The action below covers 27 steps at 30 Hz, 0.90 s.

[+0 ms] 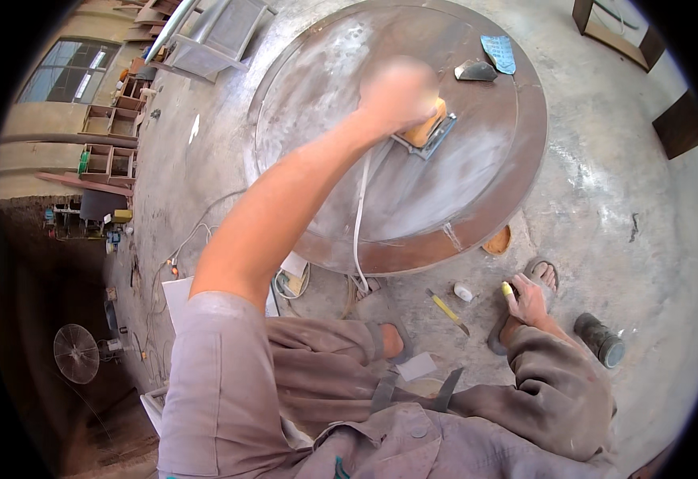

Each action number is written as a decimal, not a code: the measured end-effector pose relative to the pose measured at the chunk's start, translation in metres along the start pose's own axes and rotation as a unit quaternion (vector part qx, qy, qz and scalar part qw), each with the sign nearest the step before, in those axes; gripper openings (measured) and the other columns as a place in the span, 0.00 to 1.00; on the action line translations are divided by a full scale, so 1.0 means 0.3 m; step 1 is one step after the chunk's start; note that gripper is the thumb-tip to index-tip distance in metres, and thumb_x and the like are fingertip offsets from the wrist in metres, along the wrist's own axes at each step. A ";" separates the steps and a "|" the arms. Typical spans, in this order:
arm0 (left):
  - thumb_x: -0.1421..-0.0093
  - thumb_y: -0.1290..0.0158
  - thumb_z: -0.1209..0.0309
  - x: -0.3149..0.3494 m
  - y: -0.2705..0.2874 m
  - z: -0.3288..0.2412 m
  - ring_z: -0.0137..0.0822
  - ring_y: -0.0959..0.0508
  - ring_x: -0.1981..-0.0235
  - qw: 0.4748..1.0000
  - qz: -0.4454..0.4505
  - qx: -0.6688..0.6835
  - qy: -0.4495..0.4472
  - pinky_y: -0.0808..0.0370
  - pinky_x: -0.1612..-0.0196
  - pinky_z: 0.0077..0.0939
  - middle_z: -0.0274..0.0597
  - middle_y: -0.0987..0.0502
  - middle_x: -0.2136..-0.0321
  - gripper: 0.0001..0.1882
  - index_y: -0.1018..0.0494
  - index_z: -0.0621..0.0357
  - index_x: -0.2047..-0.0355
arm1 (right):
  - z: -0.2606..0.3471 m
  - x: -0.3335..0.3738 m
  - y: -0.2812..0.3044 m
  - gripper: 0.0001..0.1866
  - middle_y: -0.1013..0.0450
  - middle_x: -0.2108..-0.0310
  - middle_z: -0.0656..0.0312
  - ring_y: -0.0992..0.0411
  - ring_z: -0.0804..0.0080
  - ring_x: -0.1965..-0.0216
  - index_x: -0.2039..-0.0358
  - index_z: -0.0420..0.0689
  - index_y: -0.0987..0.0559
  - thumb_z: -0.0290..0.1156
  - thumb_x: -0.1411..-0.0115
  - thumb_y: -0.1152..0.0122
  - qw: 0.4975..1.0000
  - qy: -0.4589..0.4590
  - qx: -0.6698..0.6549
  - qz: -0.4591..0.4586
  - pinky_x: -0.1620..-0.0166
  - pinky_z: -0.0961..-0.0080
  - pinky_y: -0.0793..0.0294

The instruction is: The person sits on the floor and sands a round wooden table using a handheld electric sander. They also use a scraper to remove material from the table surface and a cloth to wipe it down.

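Around me spreads a grey, dust-marked floor (632, 247), palest to my right. On my left I see a tan wall (13, 165) with a barred window (68, 72), bright with daylight, and open wooden boxes (111, 162) along its foot. A round fan (76, 354) stands before a dark recess (25, 295); a wooden frame (610, 46) sits at far right.

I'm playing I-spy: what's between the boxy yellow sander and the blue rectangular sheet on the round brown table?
The head view shows a dark, curved, shiny piece there, nearer the sheet than the sander; I can't tell what it is.
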<state>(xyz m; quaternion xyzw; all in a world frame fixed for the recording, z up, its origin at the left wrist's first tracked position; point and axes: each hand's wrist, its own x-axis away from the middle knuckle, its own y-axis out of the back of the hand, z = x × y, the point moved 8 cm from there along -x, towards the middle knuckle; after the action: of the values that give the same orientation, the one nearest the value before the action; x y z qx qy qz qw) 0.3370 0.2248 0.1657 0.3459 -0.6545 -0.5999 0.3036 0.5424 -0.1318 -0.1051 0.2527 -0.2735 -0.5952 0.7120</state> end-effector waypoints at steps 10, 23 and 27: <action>0.41 0.40 0.56 0.177 0.009 -0.039 0.53 0.23 0.48 0.999 0.010 0.040 -0.012 0.21 0.48 0.50 0.48 0.24 0.54 0.21 0.24 0.50 0.51 | -0.009 0.012 0.009 0.07 0.24 0.65 0.50 0.22 0.43 0.64 0.60 0.44 0.19 0.33 0.35 0.37 1.000 0.012 0.009 -0.016 0.61 0.54 0.23; 0.43 0.37 0.63 0.587 0.044 -0.090 0.48 0.23 0.52 0.999 -0.004 0.035 -0.020 0.18 0.57 0.45 0.43 0.26 0.57 0.16 0.24 0.52 0.56 | 0.001 0.001 -0.009 0.09 0.23 0.64 0.50 0.22 0.43 0.63 0.59 0.44 0.19 0.35 0.34 0.38 1.000 -0.013 0.001 -0.004 0.59 0.52 0.23; 0.42 0.39 0.60 0.385 0.046 -0.120 0.48 0.23 0.52 0.997 -0.037 0.049 -0.046 0.19 0.56 0.47 0.44 0.26 0.57 0.16 0.23 0.51 0.55 | 0.007 -0.003 -0.012 0.10 0.24 0.64 0.50 0.22 0.42 0.62 0.59 0.44 0.20 0.36 0.34 0.38 1.000 -0.005 0.001 0.004 0.59 0.52 0.23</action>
<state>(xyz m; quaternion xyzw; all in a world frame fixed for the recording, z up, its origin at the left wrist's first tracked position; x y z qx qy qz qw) 0.2985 0.1103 0.1810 0.3559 -0.6830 -0.5935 0.2335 0.5383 -0.1314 -0.1062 0.2494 -0.2790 -0.5932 0.7128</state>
